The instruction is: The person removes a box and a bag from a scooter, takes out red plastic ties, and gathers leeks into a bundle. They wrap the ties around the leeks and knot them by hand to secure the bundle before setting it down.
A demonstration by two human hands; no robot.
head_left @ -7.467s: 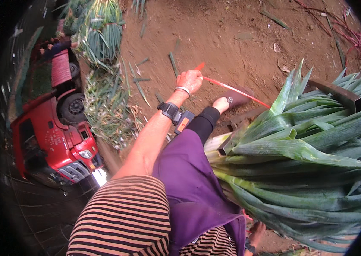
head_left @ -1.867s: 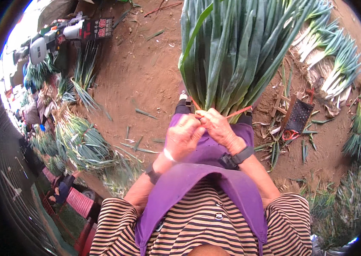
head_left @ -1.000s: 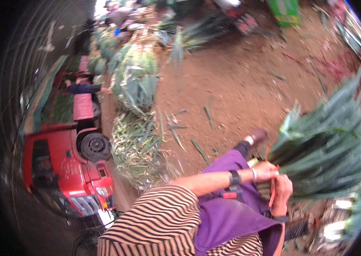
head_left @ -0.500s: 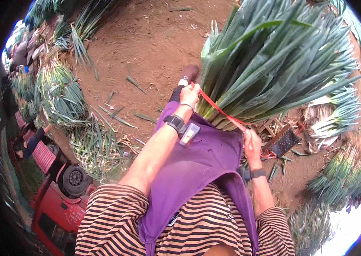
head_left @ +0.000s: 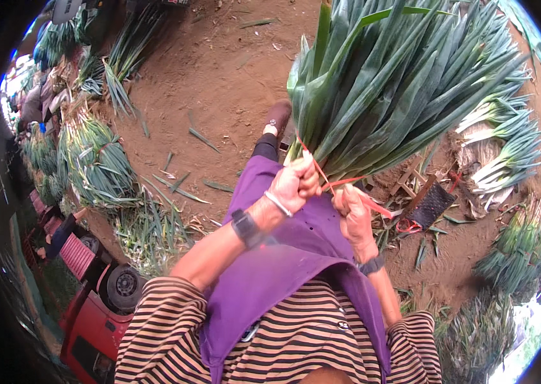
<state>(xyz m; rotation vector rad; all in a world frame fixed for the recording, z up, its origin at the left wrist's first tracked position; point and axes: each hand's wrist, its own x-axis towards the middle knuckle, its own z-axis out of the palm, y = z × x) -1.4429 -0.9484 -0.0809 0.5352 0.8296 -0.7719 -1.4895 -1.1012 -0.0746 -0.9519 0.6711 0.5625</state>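
Note:
A big bundle of long green onions (head_left: 398,89) stands in front of me, its broad leaves fanning away and to the right. A red plastic tie (head_left: 376,206) crosses the stalks low down, at the near end of the bundle. My left hand (head_left: 297,181) is closed around one end of this tie, close against the stalks. Just right of it, my right hand (head_left: 352,214) pinches the other end, with a loose tail sticking out past the fingers. The stalks' lower ends are hidden behind my hands and the purple apron (head_left: 283,237).
A small wooden stool with a black woven seat (head_left: 429,205) stands at right. More onions lie in rows (head_left: 507,160) beyond it, and tied bundles (head_left: 94,160) stand at left. A red truck (head_left: 94,333) is at lower left. Loose leaves (head_left: 203,139) litter the soil.
My hands have come closer together in front of the bundle, the right one moving left and the left one nearer to me. The tie, stretched straight before, now crosses between them.

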